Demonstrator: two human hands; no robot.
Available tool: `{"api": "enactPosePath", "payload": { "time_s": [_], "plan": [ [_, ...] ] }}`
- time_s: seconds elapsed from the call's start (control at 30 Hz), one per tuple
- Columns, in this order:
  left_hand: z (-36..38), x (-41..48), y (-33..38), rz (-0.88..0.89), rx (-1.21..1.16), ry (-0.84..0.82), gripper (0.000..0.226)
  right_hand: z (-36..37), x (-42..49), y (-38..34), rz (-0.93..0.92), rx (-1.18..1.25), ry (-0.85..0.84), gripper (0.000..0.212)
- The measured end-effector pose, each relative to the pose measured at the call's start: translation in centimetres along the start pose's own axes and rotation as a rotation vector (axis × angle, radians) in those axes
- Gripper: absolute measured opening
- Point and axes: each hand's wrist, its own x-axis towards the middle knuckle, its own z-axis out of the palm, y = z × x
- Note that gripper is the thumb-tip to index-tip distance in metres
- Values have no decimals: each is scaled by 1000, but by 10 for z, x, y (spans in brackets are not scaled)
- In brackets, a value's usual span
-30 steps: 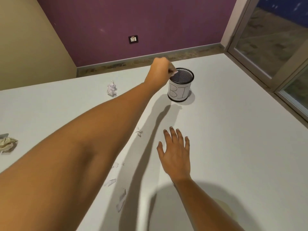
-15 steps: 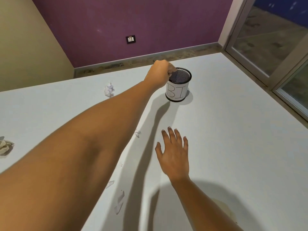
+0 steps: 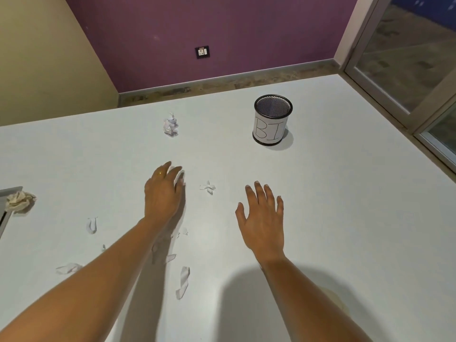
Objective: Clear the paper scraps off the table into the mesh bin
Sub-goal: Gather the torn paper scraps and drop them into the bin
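Note:
The black mesh bin (image 3: 272,124), wrapped in a white label with hand-drawn letters, stands upright at the far right of the white table (image 3: 345,218). My left hand (image 3: 164,191) is low over the table's middle. Its fingers are loosely bent, and the tips touch a small white scrap (image 3: 179,179). My right hand (image 3: 261,218) hovers flat with spread fingers and holds nothing. A torn scrap (image 3: 208,187) lies between the hands. A crumpled white ball (image 3: 170,125) sits farther back. Several strips lie near my left forearm, among them a long strip (image 3: 183,281) and a curled strip (image 3: 91,225).
A beige crumpled wad (image 3: 19,201) rests at the table's left edge beside a grey frame (image 3: 7,193). Another white scrap (image 3: 67,268) lies front left. A purple wall with a socket (image 3: 202,52) is behind, and a glass door (image 3: 407,58) runs along the right.
My left hand has pulled back from the rim of the bin, where it pinched a scrap, to the middle of the table. The right hand has barely moved.

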Motion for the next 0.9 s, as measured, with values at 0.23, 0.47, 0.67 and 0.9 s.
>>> {"api": "enactPosePath", "payload": {
  "time_s": [0.23, 0.47, 0.67, 0.9],
  "plan": [
    [12, -9, -23, -167, 170, -222, 53, 2, 1, 1, -8, 2, -48, 48],
    [15, -5, -27, -175, 169, -257, 55, -3, 5, -5, -46, 1, -61, 46],
    [14, 1, -30, -188, 163, -317, 57, -6, 23, -52, -281, 225, -212, 47],
    [17, 1, -32, -178, 182, -302, 58, -11, 37, -78, -375, 126, -378, 31]
  ]
}}
